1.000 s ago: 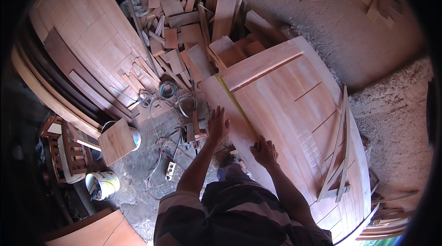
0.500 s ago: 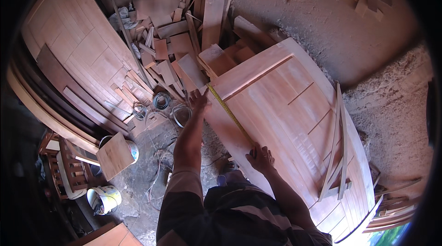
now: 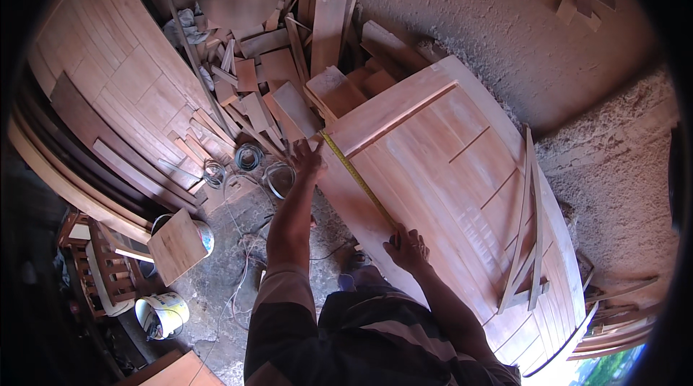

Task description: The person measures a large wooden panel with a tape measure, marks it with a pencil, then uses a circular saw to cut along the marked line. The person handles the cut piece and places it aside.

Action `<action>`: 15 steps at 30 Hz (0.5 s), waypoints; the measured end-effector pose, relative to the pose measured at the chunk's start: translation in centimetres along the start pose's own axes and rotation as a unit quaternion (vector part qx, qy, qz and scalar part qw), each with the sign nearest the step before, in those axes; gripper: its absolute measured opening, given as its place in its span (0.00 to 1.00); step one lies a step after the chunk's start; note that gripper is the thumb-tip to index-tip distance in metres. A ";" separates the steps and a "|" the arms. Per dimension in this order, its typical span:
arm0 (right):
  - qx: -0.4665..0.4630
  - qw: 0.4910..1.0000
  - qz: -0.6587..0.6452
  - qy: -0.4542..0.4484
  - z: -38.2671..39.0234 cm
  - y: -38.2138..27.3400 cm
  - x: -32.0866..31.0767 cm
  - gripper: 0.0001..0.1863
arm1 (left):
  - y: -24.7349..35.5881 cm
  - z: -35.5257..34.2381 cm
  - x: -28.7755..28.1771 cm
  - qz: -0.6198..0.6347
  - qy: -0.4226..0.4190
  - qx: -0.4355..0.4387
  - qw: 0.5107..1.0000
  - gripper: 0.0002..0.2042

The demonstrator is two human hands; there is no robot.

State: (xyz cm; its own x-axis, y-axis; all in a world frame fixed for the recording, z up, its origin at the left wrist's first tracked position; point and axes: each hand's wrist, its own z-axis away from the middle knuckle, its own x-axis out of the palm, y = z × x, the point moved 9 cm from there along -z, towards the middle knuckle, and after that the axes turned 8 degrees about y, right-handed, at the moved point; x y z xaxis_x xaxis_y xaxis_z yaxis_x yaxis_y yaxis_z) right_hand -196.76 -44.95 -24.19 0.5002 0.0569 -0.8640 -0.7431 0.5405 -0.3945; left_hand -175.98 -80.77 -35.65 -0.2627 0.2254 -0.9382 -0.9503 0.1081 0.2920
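Note:
A wooden door panel with a raised moulding and grooves lies at the right. A yellow tape measure stretches diagonally across it from the upper left end. My left hand is at the panel's left edge beside the tape's far end, fingers apart and partly hidden in shade. My right hand is closed on the tape measure's case at the lower end of the blade, resting over the panel. Thin wooden strips lie across the panel's right part.
Scrap boards crowd the back. A tall panel leans at left with long planks. Wire coils, cords, a white bucket and a board are on the left floor. A rough wall borders the right.
My left hand has moved up to the panel's edge by the tape's end. My right hand stays on the tape's case, slightly lower in view as the camera shifts.

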 end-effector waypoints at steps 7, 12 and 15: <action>0.005 1.000 -0.007 -0.006 0.0 0.1 0.0 0.35 | 1.0 0.9 -0.9 -0.041 -0.003 0.004 0.999 0.38; 0.005 1.000 -0.014 0.005 0.0 0.0 -0.1 0.33 | 1.0 0.8 -1.0 -0.039 -0.012 0.005 0.999 0.43; 0.004 1.000 -0.006 0.002 0.0 0.0 0.0 0.33 | 1.3 1.0 -1.5 -0.028 -0.008 0.005 1.000 0.46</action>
State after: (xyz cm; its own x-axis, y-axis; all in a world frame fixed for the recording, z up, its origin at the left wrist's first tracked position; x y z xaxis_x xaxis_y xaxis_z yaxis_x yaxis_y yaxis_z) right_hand -196.79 -44.95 -24.24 0.5063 0.0468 -0.8611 -0.7340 0.5474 -0.4019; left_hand -176.63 -80.00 -33.71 -0.2061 0.2335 -0.9503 -0.9617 0.1310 0.2408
